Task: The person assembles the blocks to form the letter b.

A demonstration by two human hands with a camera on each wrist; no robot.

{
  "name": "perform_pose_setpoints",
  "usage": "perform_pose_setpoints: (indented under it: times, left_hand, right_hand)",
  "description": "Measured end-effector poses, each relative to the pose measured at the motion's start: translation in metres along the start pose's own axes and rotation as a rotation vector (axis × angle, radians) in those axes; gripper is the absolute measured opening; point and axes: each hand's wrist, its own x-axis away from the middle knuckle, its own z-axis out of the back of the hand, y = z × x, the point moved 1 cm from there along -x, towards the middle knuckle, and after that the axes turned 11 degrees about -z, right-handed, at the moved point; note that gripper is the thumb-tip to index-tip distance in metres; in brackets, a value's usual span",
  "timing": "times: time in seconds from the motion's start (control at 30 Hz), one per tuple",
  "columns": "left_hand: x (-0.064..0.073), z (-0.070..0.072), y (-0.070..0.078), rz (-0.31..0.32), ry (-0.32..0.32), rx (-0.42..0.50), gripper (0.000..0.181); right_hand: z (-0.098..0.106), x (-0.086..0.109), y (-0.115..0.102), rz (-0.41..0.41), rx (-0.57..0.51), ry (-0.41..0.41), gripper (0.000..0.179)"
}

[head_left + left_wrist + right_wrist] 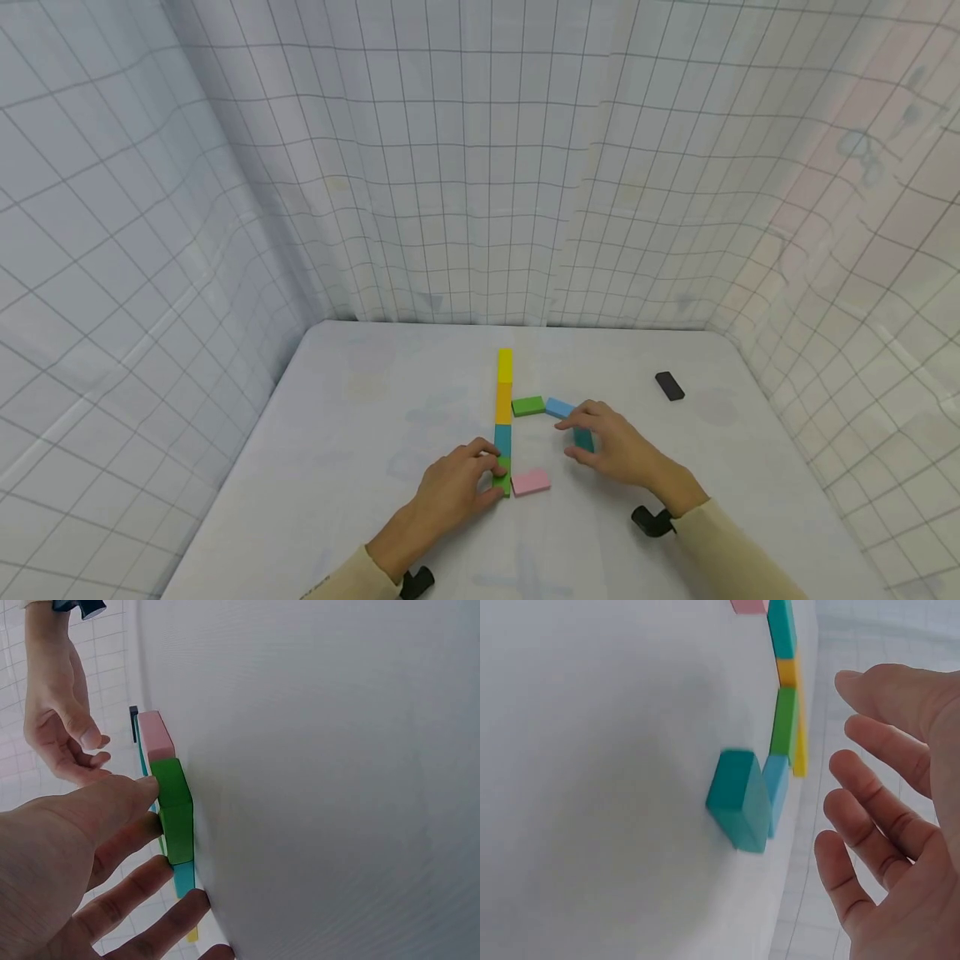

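Observation:
In the head view my left hand [453, 486] is at the near end of a straight row of blocks. Its thumb and fingertips touch the top and edge of a green block [178, 829], with the fingers loosely bent. Beyond it the row runs teal [502, 440], orange [504, 403] and yellow [506, 365]. My right hand [617, 446] hovers with spread, relaxed fingers over another teal block [739, 799], apart from it in the right wrist view. That block stands by a light blue block [558, 407], which adjoins a second green block [528, 406].
A pink block [531, 482] lies to the right of the row's near end. Farther right a black block [670, 386] lies alone on the white table [360, 392]. Grid-patterned curtains [465, 167] enclose the table's back and sides.

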Motion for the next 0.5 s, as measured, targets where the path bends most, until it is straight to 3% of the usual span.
perform_pose_setpoints:
  times: [0.27, 0.5]
  left_hand:
    - [0.000, 0.001, 0.001, -0.003, 0.003, 0.000, 0.020]
    - [0.000, 0.004, 0.004, -0.003, 0.000, 0.008, 0.020]
  right_hand:
    - [0.012, 0.003, 0.025, -0.004, -0.057, 0.093, 0.038]
    - [0.021, 0.006, 0.042, -0.043, -0.040, 0.143, 0.039]
